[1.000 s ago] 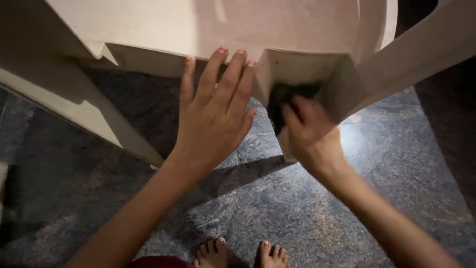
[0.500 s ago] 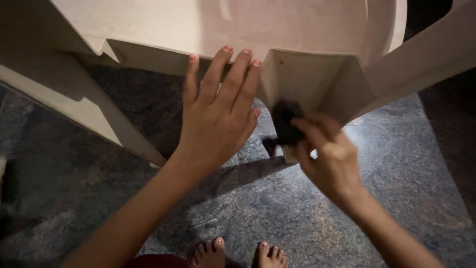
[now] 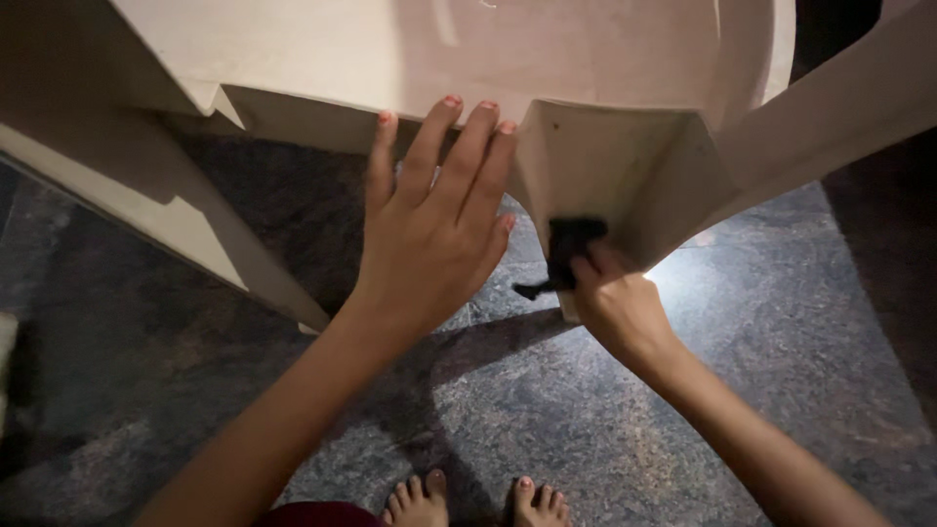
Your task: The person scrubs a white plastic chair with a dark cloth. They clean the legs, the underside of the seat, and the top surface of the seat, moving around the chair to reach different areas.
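A cream plastic chair (image 3: pixel 508 59) fills the top of the head view, its legs slanting down to the floor. My left hand (image 3: pixel 429 224) lies flat with fingers spread against the chair's front edge. My right hand (image 3: pixel 610 298) presses a small black cloth (image 3: pixel 566 249) against the inside of the chair's right front leg (image 3: pixel 605 166). A corner of the cloth hangs out to the left below the hand.
Another chair leg (image 3: pixel 166 215) slants down at the left, and an armrest support (image 3: pixel 839 107) runs to the upper right. Dark grey mottled stone floor (image 3: pixel 547 410) lies below. My bare feet (image 3: pixel 478 498) show at the bottom edge.
My right hand has slid the black cloth down the chair leg and a little left. The left hand has stayed flat on the chair edge.
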